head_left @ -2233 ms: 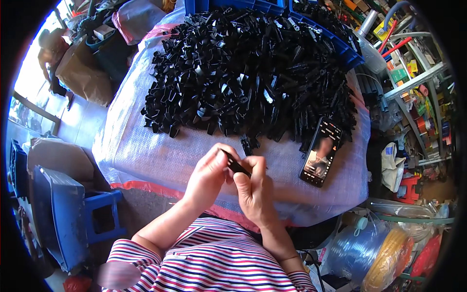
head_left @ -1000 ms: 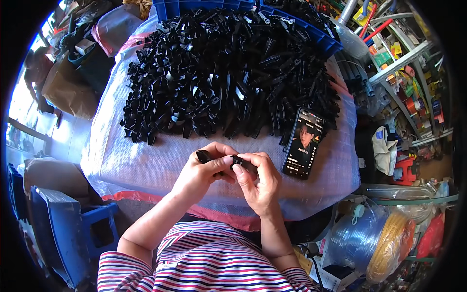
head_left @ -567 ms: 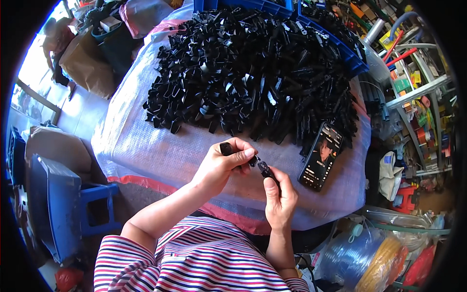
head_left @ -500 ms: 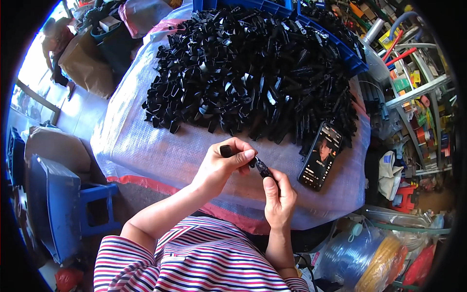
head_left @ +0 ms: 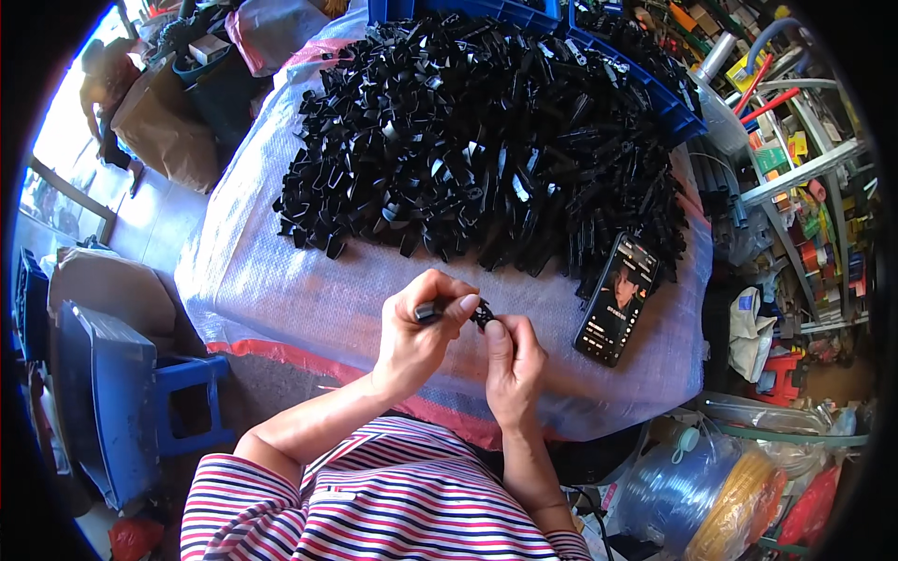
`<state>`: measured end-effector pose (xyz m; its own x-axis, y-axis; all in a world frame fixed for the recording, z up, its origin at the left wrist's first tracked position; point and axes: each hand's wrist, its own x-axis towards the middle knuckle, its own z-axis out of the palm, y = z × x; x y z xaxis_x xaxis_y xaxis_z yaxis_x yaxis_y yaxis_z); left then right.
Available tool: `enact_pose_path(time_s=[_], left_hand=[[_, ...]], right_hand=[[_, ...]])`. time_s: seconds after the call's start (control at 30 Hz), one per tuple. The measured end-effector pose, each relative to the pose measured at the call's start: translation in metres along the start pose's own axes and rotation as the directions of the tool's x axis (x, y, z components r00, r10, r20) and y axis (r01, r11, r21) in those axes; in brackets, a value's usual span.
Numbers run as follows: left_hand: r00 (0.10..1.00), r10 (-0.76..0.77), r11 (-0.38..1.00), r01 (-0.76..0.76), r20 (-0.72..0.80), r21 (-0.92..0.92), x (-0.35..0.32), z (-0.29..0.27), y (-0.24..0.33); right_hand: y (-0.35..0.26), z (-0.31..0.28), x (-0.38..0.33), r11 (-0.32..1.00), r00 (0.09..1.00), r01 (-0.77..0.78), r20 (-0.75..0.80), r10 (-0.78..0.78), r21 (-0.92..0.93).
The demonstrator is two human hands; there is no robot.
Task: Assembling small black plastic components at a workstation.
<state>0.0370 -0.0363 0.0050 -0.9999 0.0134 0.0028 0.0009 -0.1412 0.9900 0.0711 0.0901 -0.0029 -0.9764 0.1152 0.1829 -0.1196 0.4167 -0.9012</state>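
Just in front of me, my left hand (head_left: 418, 329) is closed around a small black plastic piece (head_left: 427, 313), whose end sticks out on the left. My right hand (head_left: 514, 362) pinches a second black plastic piece (head_left: 482, 315) that bridges the gap between the hands. My left thumb rests against its far end, and the fingers cover where the two pieces may meet. Beyond the hands a large heap of loose black plastic parts (head_left: 440, 140) lies on a white woven sheet (head_left: 309, 290).
A phone (head_left: 617, 299) with a lit screen lies right of my hands. Blue crates (head_left: 645, 79) stand behind the heap. To the left is a blue stool (head_left: 192, 402); shelving (head_left: 804, 178) and wrapped coils of tubing (head_left: 692, 496) are at the right. Another person (head_left: 108, 93) is far left.
My right hand has shifted left and a little up, bringing its black piece closer against the left hand. Less of that piece shows now. The left hand has tilted slightly.
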Motion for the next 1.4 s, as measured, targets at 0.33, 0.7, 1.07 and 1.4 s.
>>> enact_pose_path(time_s=[0.33,0.7,1.07,1.4], left_hand=[[0.979,-0.124,0.852,0.190,0.164,-0.488,-0.005,-0.013,-0.001],[0.875,-0.301,0.435,0.480,0.379,-0.762,0.003,-0.021,-0.022],[0.699,-0.448,0.688,0.668,0.557,-0.285,-0.017,-0.034,0.008],[0.888,-0.361,0.583,0.454,0.286,-0.674,0.004,-0.045,0.009]], right_hand=[[-0.015,0.016,0.016,0.994,0.987,0.105,0.116,-0.109,0.038],[-0.024,0.008,0.014,0.893,0.902,0.425,-0.014,-0.432,-0.145],[-0.006,-0.034,0.037,0.788,0.959,0.267,0.073,-0.274,-0.554],[-0.028,-0.022,0.045,0.753,0.867,0.492,0.171,-0.467,-0.437]])
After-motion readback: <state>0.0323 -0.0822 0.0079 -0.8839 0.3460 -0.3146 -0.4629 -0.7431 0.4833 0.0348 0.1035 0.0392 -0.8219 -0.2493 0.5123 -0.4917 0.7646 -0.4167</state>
